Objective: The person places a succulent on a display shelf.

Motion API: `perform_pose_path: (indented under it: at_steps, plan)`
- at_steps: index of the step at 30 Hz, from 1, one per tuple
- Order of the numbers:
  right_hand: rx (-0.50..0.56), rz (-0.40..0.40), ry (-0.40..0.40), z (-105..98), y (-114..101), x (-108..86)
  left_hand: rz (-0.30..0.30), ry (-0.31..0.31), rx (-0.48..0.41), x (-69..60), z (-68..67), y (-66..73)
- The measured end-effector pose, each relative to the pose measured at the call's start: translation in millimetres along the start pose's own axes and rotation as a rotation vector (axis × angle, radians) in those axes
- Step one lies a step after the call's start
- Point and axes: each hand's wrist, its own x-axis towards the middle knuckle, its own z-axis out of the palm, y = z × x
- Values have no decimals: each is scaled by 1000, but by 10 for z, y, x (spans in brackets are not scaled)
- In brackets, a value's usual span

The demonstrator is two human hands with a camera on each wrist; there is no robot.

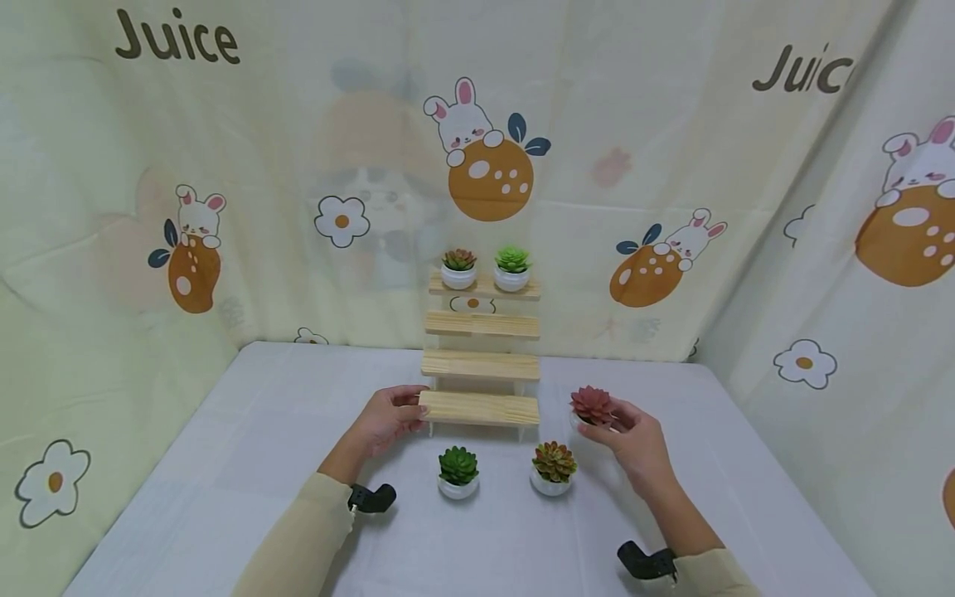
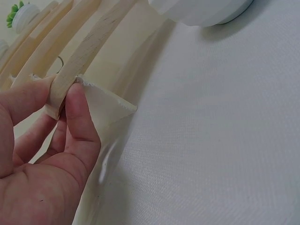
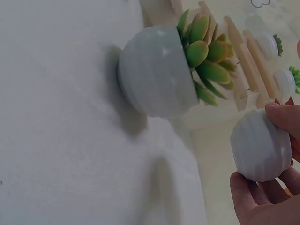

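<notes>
A stepped wooden shelf [image 1: 481, 408] with several pale tiers stands near the back of the table. At the left end of its lowest tier, my left hand [image 1: 388, 419] pinches the board between thumb and fingers, plain in the left wrist view at the wooden board [image 2: 89, 47]. To the right of the shelf, my right hand [image 1: 634, 435] holds a red potted succulent [image 1: 592, 405] by its white pot [image 3: 261, 145], which is lifted off the table in the right wrist view. Closest to that hand stands a red-green potted succulent [image 1: 554, 466] on the tabletop.
A dark green potted succulent [image 1: 458, 469] stands in front of the shelf. On the top tier sit a reddish potted succulent [image 1: 458, 267] and a bright green one [image 1: 512, 267]. A patterned curtain [image 1: 283, 166] hangs behind the white table [image 1: 254, 481].
</notes>
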Motion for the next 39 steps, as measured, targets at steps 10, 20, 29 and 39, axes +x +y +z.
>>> perform_pose_path:
  at_steps: [10,20,29,39]
  plan:
    - [58,-29,-42,53,-177,-22,1,0,-4,-11,13,26]
    - [88,-56,-80,150,-365,-54,-1,0,3,7,-5,8]
    - [139,-124,-127,277,-514,-9,5,-4,-5,-1,-5,-11]
    - [185,-141,-163,423,-706,46,2,-4,-2,-18,11,25]
